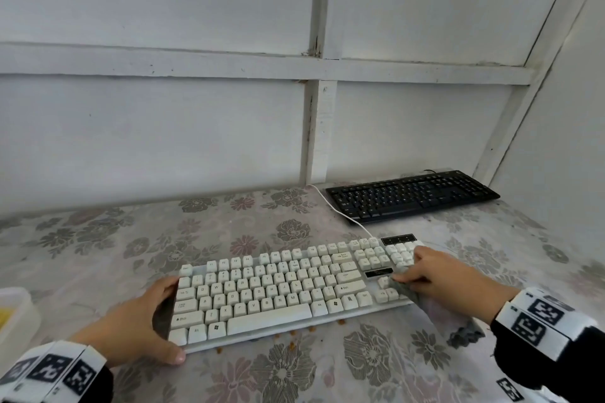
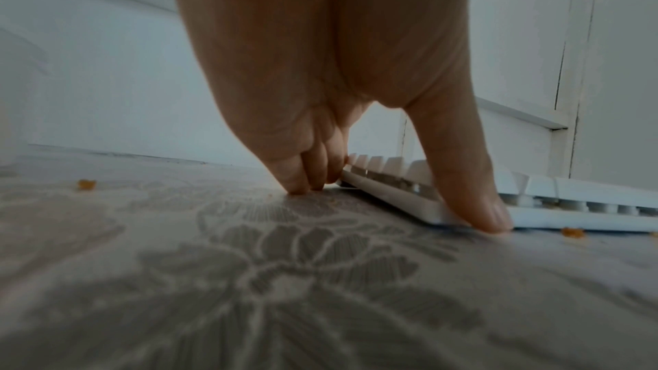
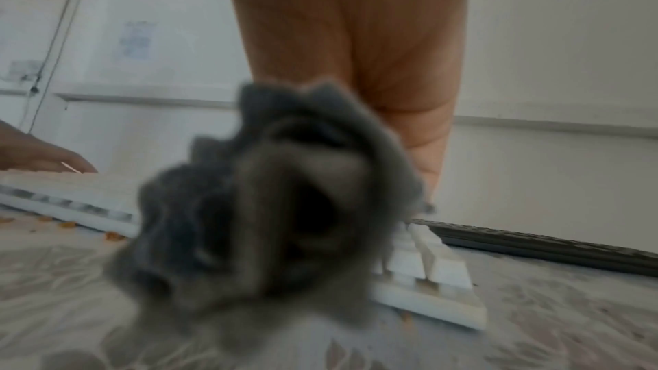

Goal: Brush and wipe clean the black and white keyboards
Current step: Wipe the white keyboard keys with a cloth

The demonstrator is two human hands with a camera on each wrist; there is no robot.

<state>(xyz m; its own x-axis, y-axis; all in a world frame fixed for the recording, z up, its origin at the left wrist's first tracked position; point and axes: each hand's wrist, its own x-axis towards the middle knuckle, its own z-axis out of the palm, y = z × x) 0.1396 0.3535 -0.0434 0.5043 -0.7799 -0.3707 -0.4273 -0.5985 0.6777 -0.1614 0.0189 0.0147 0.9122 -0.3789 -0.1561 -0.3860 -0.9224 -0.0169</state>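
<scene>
I see the table (image 1: 98, 255) under a floral cloth, running back to a white panelled wall (image 1: 163, 124). The white keyboard (image 1: 262, 291) lies near me, angled, its cable (image 1: 340, 213) leading back toward the wall. The black keyboard (image 1: 412, 196) sits well apart at the far right, close to the wall.

Writing I can read on the white keys: letters such as Q, W, E, R, T, Y, plus "Shift", "Alt", "Ctrl" and a Windows logo; smaller legends are too blurred. Both my wrists carry white bands with black square markers.

My left hand (image 1: 137, 324) clamps the keyboard's left end: thumb (image 2: 473, 201) pressed against the near corner edge, fingers (image 2: 306, 176) curled down along the far side with tips on the cloth. My right hand (image 1: 438, 275) lies over the number pad area, fingers bent and bunching a grey cloth (image 1: 409, 291) against the keys; the rest of it trails off the keyboard's near right edge onto the table. In the right wrist view it is a blurred grey wad under my palm.

A translucent tub (image 1: 14, 314) with something yellow inside stands at the left edge. Small orange crumbs (image 1: 294, 334) are scattered along the keyboard's near edge.
</scene>
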